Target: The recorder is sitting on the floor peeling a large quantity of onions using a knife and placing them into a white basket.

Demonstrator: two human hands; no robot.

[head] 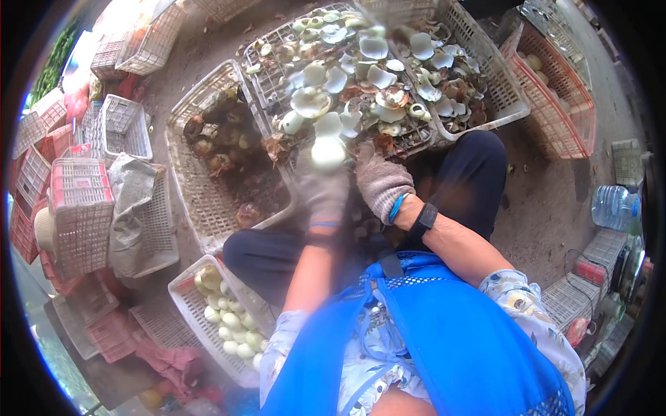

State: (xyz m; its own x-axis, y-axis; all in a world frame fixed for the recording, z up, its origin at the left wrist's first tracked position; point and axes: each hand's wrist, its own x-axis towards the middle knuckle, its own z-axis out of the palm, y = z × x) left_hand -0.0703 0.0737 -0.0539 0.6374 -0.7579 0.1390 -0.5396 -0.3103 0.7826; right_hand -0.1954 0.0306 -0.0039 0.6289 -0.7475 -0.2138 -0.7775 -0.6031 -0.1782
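Observation:
My left hand [323, 191], in a knitted work glove and blurred, holds a peeled white onion [329, 153] at its fingertips. Just right of it, my right hand [384, 179], gloved too, has its fingers curled; whether anything is inside them is hidden. Both hands are at the near edge of an upturned plastic crate [255, 52] heaped with white onion layers [311, 102] and brown papery skins [383, 142]. To the left stands a crate [182, 119] with several unpeeled onions [221, 162] and dark debris in it.
By my left knee, a white crate [179, 291] holds many peeled onions [231, 320]. Another crate [512, 88] with onion scraps stands at the upper right, beside a red crate [583, 119]. Stacked crates [83, 218] line the left. A water jug [614, 207] lies far right.

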